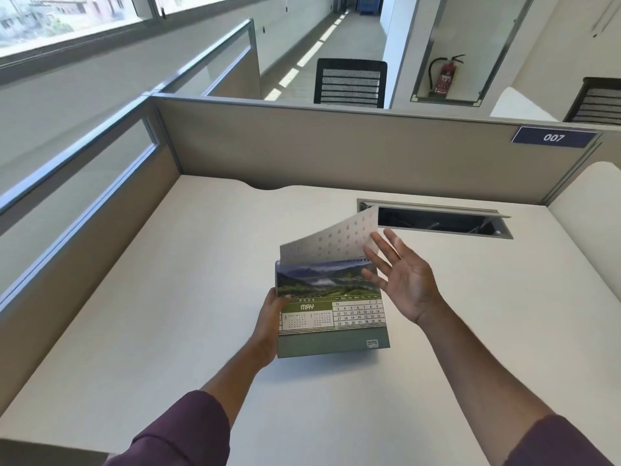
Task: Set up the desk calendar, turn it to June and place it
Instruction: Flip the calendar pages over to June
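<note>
Green-based spiral desk calendar (pixel 331 314) shows May, held above the white desk (pixel 168 280) in my left hand's (pixel 268 326) grip. Right hand (pixel 401 280) spread open beside the lifted white page (pixel 331 242); it could fall back, and June's one flip away.

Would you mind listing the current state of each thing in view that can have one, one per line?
Desk calendar: held up off the desk, front page showing May.
Flipped page: lifted, arched back over the top binding.
Left hand: gripping the calendar's left edge.
Right hand: open, fingers spread, fingertips at the lifted page.
Desk cable hatch: lid open.
Desk: nothing resting on its visible surface.
</note>
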